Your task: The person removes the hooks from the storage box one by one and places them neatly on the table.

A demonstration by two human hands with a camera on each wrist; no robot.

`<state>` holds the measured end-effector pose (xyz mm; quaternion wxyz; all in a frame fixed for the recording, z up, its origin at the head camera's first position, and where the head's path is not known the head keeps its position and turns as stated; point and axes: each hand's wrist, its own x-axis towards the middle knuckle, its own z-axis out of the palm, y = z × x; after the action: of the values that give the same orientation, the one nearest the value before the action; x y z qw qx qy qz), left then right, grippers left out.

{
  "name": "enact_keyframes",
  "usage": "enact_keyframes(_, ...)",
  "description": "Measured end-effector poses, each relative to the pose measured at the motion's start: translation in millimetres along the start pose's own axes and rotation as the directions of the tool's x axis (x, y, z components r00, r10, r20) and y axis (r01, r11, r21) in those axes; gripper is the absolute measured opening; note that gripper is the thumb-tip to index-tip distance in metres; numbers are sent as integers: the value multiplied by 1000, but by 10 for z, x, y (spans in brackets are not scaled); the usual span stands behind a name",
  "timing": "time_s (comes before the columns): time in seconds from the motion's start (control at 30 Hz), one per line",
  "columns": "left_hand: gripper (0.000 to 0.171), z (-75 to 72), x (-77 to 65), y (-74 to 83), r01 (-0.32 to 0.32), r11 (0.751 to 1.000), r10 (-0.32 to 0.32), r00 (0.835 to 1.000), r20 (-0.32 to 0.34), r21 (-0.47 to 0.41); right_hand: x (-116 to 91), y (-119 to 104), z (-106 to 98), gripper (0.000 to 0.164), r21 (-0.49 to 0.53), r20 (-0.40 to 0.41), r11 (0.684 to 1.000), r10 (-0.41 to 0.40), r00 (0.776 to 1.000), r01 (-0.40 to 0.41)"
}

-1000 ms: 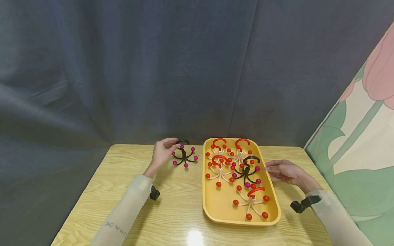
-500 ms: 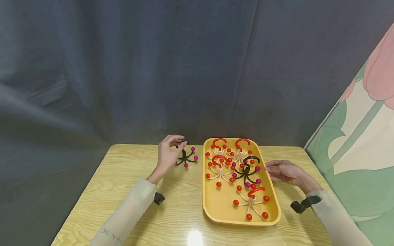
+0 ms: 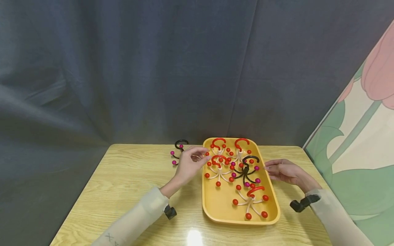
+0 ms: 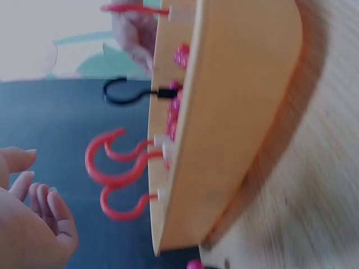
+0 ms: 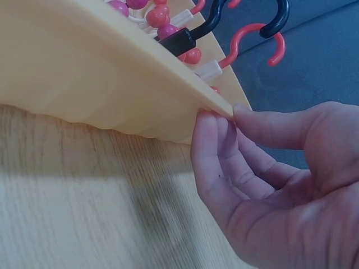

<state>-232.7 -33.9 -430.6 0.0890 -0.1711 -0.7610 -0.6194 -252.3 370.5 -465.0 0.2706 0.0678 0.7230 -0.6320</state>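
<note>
Closest in, a pale wood-grain table [image 3: 123, 184] is lit by a bright glare spot, and both arms are covered by pale sleeves [image 3: 147, 212]. A yellow tray [image 3: 219, 201] is set on the table, with a white, red-hooked massager [image 3: 251, 200] sat in its near right part. A bit further up, the tray's right rim is pinched by the right hand [image 3: 284, 173], thumb on top and fingers tucked under the lip. The left hand [image 3: 187, 168] is held up at the left rim, fingers loosely bent and well spread from the thumb, nothing gripped; whether the rim is touched can't really be told. Between the hands, a black massager with magenta balls [image 3: 246, 171] is seated in the tray, and three more red-hooked ones [image 3: 220, 167] are bunched toward the far end. Beyond the left hand, another black massager [image 3: 182, 149] is left on the tabletop, partly hidden by that hand. Behind it all, a dark curtain [image 3: 154, 68] is hung, with a tulip-painted wall [image 3: 375, 130] off to the right.
</note>
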Motion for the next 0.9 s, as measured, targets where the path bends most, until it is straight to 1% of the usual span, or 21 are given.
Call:
enact_keyframes(0.13,26,156,-53,57,34,999,-32,995,99,-21,-6,-11,-1,26,-4,1,1000,0,1000,0)
enact_keyframes(0.2,29,229,-78,72,51,998,-45,988,148,-37,-8,-14,-1,26,0,-3,1000,1,1000,-1)
enact_keyframes(0.27,31,298,-105,80,84,995,-70,978,197,-60,-8,-10,-3,26,-2,2,1000,-6,1000,6)
enact_keyframes(0.33,33,365,-140,92,132,988,-110,963,246,-76,-11,-3,-1,26,5,4,1000,-8,1000,8)
enact_keyframes(0.4,35,434,-179,97,175,982,-145,944,296,-77,-18,9,0,26,5,16,1000,-10,1000,10)
enact_keyframes(0.47,37,493,-218,99,197,978,-164,925,344,-63,-17,26,8,27,8,28,1000,-9,1000,9)
enact_keyframes(0.57,40,577,-273,101,183,983,-161,901,404,-17,-9,41,16,27,13,20,1000,-3,1000,3)
enact_keyframes(0.7,41,672,-334,106,149,989,-141,877,459,19,12,37,13,27,7,5,1000,-6,1000,6)
enact_keyframes(0.77,40,710,-364,111,153,988,-142,866,479,16,18,32,7,28,3,7,1000,-8,1000,8)
enact_keyframes(0.9,34,780,-431,127,216,975,-161,846,509,-50,16,28,2,30,4,5,1000,-6,1000,6)
